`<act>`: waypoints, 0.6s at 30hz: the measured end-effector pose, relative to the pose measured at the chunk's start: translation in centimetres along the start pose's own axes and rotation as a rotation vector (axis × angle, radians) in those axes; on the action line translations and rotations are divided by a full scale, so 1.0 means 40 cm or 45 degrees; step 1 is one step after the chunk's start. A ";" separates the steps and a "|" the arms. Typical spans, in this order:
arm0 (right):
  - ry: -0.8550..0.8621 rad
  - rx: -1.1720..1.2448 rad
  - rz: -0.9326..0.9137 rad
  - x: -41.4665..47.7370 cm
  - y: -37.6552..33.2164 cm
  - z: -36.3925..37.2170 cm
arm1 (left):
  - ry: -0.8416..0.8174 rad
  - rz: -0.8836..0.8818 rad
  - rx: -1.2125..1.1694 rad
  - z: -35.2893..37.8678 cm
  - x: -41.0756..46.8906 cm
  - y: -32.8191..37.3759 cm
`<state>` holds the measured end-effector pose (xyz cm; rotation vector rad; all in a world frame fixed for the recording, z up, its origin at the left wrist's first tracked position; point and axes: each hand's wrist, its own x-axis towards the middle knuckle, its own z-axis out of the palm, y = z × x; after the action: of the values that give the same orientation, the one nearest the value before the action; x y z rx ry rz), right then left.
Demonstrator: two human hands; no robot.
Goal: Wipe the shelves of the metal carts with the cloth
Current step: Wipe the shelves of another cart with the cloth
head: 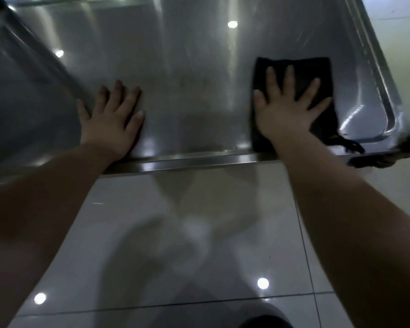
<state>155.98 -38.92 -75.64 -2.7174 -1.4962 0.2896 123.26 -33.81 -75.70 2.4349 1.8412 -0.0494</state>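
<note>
A shiny stainless-steel cart shelf (175, 67) fills the upper frame. Its front lip (187, 159) crosses the middle, and a raised rounded rim (376, 79) runs down the right. A black rectangular cloth (317, 67) lies at centre right, its lower edge at the lip and its long axis running up the frame. It is near the right rim. The right grip (287, 107) presses it flat with fingers spread. The left grip (111, 114) rests open-palmed on bare steel at centre left. Bare shelf lies between the two and above.
</note>
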 end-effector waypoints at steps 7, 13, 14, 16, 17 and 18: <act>-0.079 -0.044 -0.658 -0.091 -0.348 0.049 | 0.011 -0.025 -0.037 0.010 -0.001 -0.017; 0.024 -0.038 -0.223 0.107 -0.028 -0.020 | 0.026 -0.036 -0.066 0.015 0.001 -0.017; 0.022 -0.011 -0.108 0.121 0.036 -0.031 | 0.029 -0.036 -0.065 0.015 0.001 -0.013; 0.023 0.009 0.058 0.119 0.114 -0.043 | 0.035 -0.037 -0.063 0.014 -0.001 -0.007; 0.018 0.010 0.115 0.110 0.119 -0.043 | 0.036 -0.035 -0.060 0.014 -0.004 -0.005; 0.010 0.014 0.156 0.098 0.098 -0.040 | 0.036 -0.031 -0.054 0.013 -0.007 -0.004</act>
<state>161.59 -37.65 -75.07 -2.8032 -1.3242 0.2891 123.05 -34.08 -76.19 2.3977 1.8634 0.0223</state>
